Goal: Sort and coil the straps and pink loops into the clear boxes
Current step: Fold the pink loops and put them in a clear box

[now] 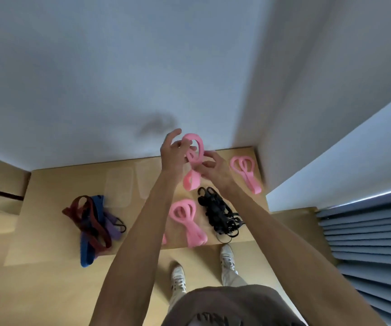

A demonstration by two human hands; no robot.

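soft pink loop [193, 158] twisted between both hands' curled fingers [209, 164]

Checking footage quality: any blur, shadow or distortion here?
Head view: both hands, left and right, and the held pink loop are motion-blurred; their soft shadow falls on the wall; wide-angle bends the wall lines; clear boxes barely show.

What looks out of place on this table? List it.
The blue strap in the coloured tangle at the left hangs past the table's front edge. The black straps lie in a knotted heap. Both clear boxes appear to hold nothing.
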